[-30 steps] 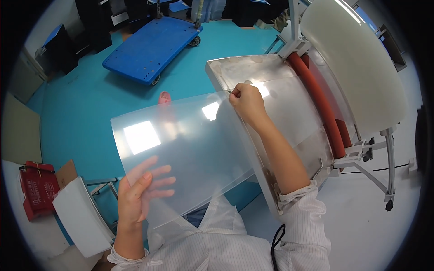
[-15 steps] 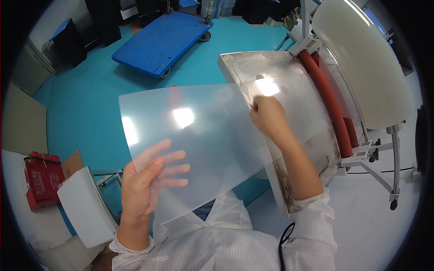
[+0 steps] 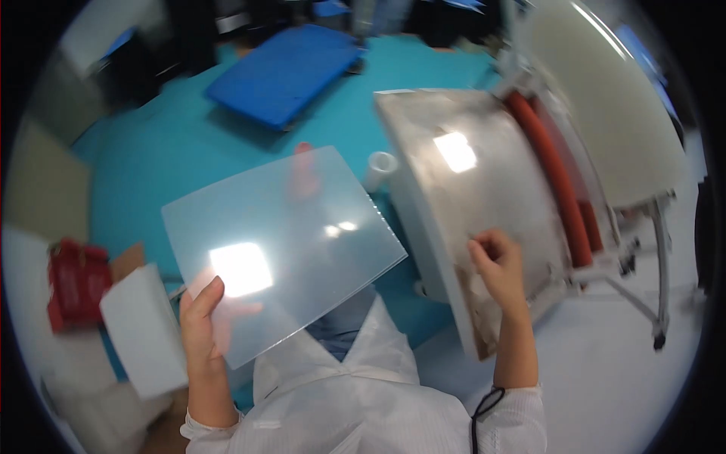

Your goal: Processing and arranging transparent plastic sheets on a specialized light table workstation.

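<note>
Clear plastic sheet (image 3: 318, 204) is just off centre toward 9 o'clock. Way out at 8:30 there's a red box (image 3: 78, 287), then at 8 the left hand (image 3: 200, 321) is gripping the sheet's left edge, thumb on top, fingers showing through it. Blue cart (image 3: 283, 76) up at 11, white tube (image 3: 376, 170) near 12. Metal tray (image 3: 484, 189) at 3, right hand (image 3: 503, 272) over it around 3:30, fingers curled, blurry, can't tell if it's pinching anything. Red roller (image 3: 556, 181) at 2:30.
</note>
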